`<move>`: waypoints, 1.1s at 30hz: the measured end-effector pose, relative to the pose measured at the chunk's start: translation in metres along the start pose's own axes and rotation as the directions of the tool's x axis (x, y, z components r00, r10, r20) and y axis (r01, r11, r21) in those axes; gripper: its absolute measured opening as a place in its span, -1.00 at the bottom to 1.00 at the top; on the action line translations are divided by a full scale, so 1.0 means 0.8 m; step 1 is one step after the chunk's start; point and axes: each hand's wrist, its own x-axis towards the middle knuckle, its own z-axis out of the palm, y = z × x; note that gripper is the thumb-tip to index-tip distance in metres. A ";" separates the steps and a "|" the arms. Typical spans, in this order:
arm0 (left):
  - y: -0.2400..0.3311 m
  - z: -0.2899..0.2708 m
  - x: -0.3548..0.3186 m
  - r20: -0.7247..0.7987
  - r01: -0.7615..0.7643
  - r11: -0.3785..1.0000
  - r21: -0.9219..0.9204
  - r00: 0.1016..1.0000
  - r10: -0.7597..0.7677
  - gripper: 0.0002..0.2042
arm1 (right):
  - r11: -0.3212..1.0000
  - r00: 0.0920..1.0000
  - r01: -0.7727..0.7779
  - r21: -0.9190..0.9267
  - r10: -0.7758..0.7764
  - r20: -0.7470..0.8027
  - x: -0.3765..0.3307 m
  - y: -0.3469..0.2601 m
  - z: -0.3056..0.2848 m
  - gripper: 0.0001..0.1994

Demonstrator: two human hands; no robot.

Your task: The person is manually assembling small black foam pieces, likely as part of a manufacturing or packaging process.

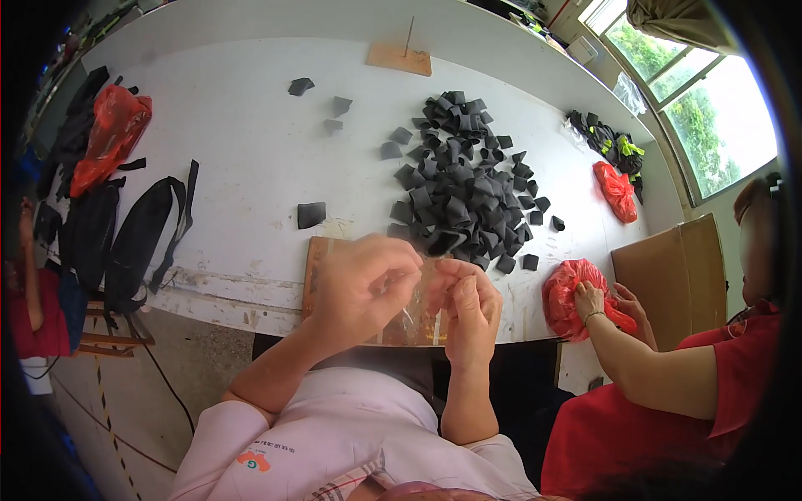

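Note:
Both my hands are raised close together over a brown board (316, 255) at the table's near edge. My left hand (368, 280) is curled, its thumb and fingers brought together in a blurred pinch. Facing it, my right hand (472, 305) also has thumb and forefinger pressed together; whatever they hold is too small or hidden to name. Just beyond the fingertips is a dark curled fabric piece (445, 243); I cannot tell whether it is held or lies on the heap. A large heap of small black folded fabric pieces (468, 188) spreads across the table behind my hands.
Single black pieces (312, 215) lie left of the heap. A wooden block with an upright spike (399, 58) stands far back. Black straps (146, 234) and a red bag (113, 134) lie left. At right, a co-worker handles a red plastic bag (568, 292) beside a cardboard box (677, 275).

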 end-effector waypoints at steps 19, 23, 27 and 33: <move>-0.195 -0.052 -0.099 -0.303 0.527 0.843 0.106 0.825 -0.478 -0.87 | 0.710 0.991 0.052 -0.702 -0.126 -0.054 -0.012 0.150 -0.081 -0.89; -0.214 -0.066 -0.134 -0.391 0.501 0.827 0.257 0.836 -0.385 -0.87 | 0.661 0.985 0.082 -0.746 -0.167 -0.040 -0.020 0.167 -0.085 -0.92; -0.214 -0.071 -0.144 -0.372 0.476 0.799 0.368 0.862 -0.343 -0.84 | 0.519 0.964 0.106 -0.848 -0.264 -0.040 -0.018 0.183 -0.086 -0.91; -0.219 -0.070 -0.144 -0.332 0.419 0.816 0.398 0.895 -0.298 -0.88 | 0.559 0.947 0.150 -0.815 -0.318 -0.044 -0.028 0.185 -0.087 -0.93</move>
